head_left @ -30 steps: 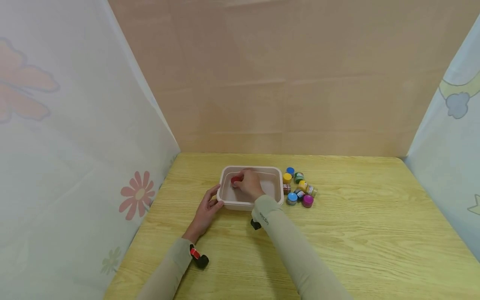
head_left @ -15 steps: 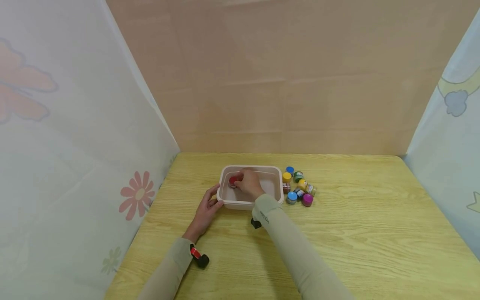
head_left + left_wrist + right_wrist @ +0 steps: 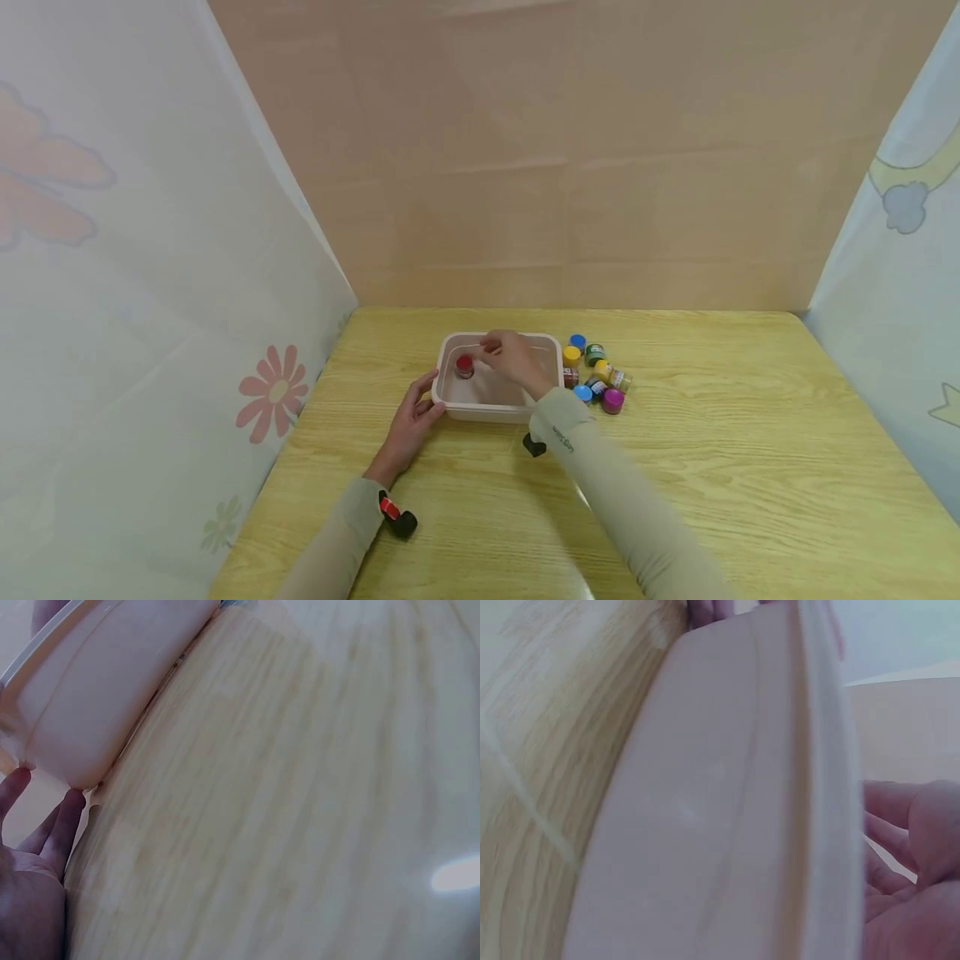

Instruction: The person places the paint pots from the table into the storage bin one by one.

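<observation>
A small jar with a red lid [image 3: 464,366] stands upright at the left end inside a pale pink plastic basin [image 3: 480,408]. My right hand [image 3: 516,357] is over the basin, just right of the jar and apart from it, holding nothing, its fingers loosely bent. At the basin's left front corner, my left hand [image 3: 412,417] touches the outer wall with its fingertips. Seen from the left wrist, those fingers [image 3: 66,821] reach fairly straight to the basin wall [image 3: 127,690]. The right wrist view has the basin's side wall [image 3: 697,787] hiding part of the right hand [image 3: 922,855].
Several small paint jars crowd against the basin's right side, among them a purple-lidded jar [image 3: 612,401], a light-blue-lidded jar [image 3: 582,392] and a green jar [image 3: 595,353]. The wooden table [image 3: 735,433] ends at a brown backdrop [image 3: 570,208].
My right hand has let go of the red-lidded jar and moved slightly up and right. The jar now stands on the basin floor. The left hand has stayed in place.
</observation>
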Action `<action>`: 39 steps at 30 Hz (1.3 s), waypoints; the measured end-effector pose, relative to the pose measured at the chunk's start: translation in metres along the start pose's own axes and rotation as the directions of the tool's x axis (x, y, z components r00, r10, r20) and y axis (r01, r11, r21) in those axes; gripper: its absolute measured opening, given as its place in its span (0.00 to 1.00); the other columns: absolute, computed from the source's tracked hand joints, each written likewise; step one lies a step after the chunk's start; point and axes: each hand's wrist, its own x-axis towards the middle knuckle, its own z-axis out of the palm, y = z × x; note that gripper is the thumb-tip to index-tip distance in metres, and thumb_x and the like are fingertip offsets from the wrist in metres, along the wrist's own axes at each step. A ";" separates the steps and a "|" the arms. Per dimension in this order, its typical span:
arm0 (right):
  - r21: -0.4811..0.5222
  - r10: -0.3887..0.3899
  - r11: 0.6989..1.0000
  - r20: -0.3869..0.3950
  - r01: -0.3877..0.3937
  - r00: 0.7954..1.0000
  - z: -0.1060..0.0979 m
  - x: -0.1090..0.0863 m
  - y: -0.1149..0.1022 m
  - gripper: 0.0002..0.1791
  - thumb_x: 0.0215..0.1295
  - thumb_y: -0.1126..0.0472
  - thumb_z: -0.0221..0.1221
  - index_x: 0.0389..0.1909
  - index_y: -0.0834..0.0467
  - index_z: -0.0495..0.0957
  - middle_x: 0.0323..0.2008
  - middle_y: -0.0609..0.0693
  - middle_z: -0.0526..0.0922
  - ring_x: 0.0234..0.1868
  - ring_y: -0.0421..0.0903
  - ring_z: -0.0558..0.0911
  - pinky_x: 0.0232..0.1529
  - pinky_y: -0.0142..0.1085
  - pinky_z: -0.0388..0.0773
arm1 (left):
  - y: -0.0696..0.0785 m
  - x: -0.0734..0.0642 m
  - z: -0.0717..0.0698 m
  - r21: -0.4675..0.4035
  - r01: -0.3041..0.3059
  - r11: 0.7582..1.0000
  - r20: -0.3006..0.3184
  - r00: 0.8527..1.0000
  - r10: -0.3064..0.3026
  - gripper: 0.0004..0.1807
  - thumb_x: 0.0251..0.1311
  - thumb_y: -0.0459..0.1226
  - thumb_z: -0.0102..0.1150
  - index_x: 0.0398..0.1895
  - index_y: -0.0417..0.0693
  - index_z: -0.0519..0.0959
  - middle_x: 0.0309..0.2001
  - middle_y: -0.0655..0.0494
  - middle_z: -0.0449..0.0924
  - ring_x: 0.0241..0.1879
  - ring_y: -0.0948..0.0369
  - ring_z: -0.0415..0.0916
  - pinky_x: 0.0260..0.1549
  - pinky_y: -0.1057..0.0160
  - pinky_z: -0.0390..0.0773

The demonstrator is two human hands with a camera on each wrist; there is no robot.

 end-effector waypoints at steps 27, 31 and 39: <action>-0.057 0.030 0.998 -0.136 -0.038 0.990 -0.149 -0.091 0.081 0.22 0.78 0.56 0.58 0.67 0.61 0.76 0.58 0.63 0.82 0.59 0.63 0.81 0.52 0.53 0.84 | 0.001 -0.001 -0.001 0.018 -0.019 1.000 0.012 1.000 0.019 0.34 0.74 0.45 0.60 0.79 0.69 0.60 0.75 0.47 0.64 0.70 0.42 0.72 0.64 0.58 0.76; -0.059 0.041 0.997 -0.149 -0.050 0.988 -0.156 -0.097 0.095 0.22 0.78 0.56 0.58 0.67 0.61 0.75 0.59 0.64 0.82 0.58 0.63 0.81 0.53 0.54 0.83 | 0.002 -0.001 -0.001 0.022 -0.009 1.000 0.007 1.000 0.009 0.33 0.74 0.45 0.60 0.79 0.70 0.61 0.75 0.48 0.63 0.70 0.43 0.72 0.66 0.55 0.76; -0.055 0.080 0.995 -0.144 -0.089 0.986 -0.161 -0.106 0.119 0.24 0.77 0.58 0.59 0.67 0.66 0.74 0.60 0.67 0.80 0.59 0.65 0.80 0.54 0.55 0.82 | 0.003 -0.001 0.000 0.013 -0.007 1.000 0.007 1.000 0.007 0.34 0.74 0.44 0.60 0.79 0.68 0.61 0.75 0.47 0.63 0.70 0.42 0.72 0.67 0.48 0.74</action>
